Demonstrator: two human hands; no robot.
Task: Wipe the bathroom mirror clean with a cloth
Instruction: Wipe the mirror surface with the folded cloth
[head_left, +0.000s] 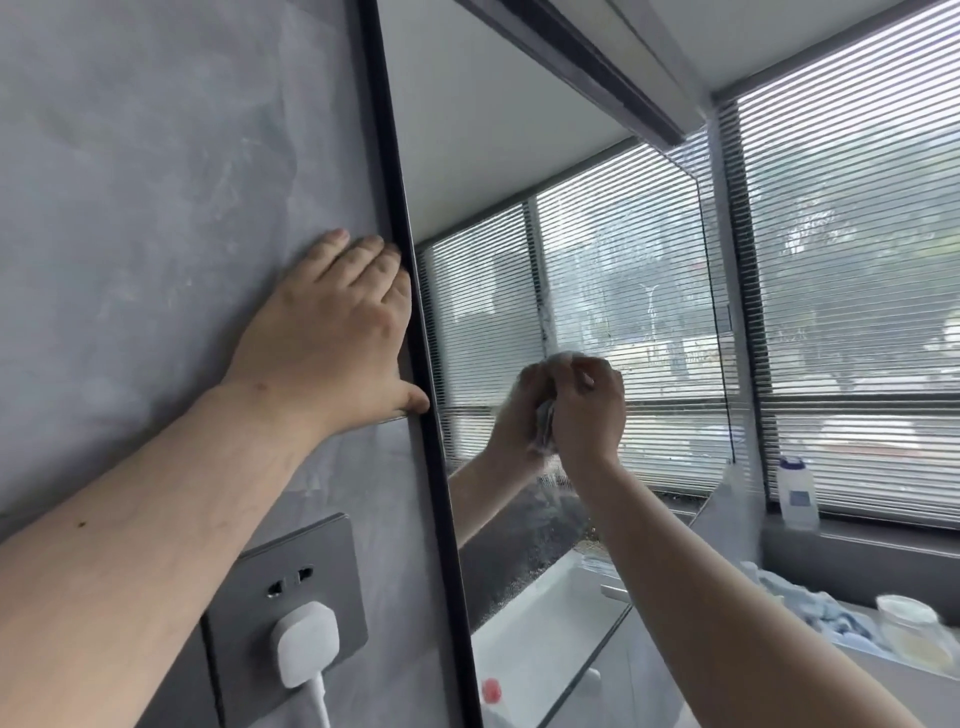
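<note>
Head view, the only one.

- Left hand (332, 332): laid flat on the grey wall (156, 156) just left of the mirror. Fingers are straight and together and grip nothing. The thumb tip touches the black frame (441, 493).
- Right hand (587, 410): raised to the mirror (493, 182), fingers curled tight round a bunched pale cloth (544, 418). We see the cloth only as a small wad between the hand and its reflection, pressed to the glass in the middle of the pane.
- The right hand and forearm cover the patch of glass under the cloth, so we cannot tell its condition.
- Glass: cloudy streaks (597, 291) lie above the cloth. A speckled band of droplets (519, 561) lies below it, near the lower left.
- Reflection shows the slatted blinds, the ceiling, the right arm and a red-capped bottle (491, 691) at the bottom edge.

Surroundings:
- A grey socket plate (291, 587) sits on the wall below the left forearm. A white plug (306, 644) is seated in it, with its cable (319, 696) running down out of frame.
- Right of the mirror is a window with blinds (857, 234).
- A white bottle (797, 491) stands on the sill (883, 535).
- On the counter at lower right lie a blue rag (815, 608) and a blurred pale jar (909, 623), just beside each other and partly cut off by the right arm.
</note>
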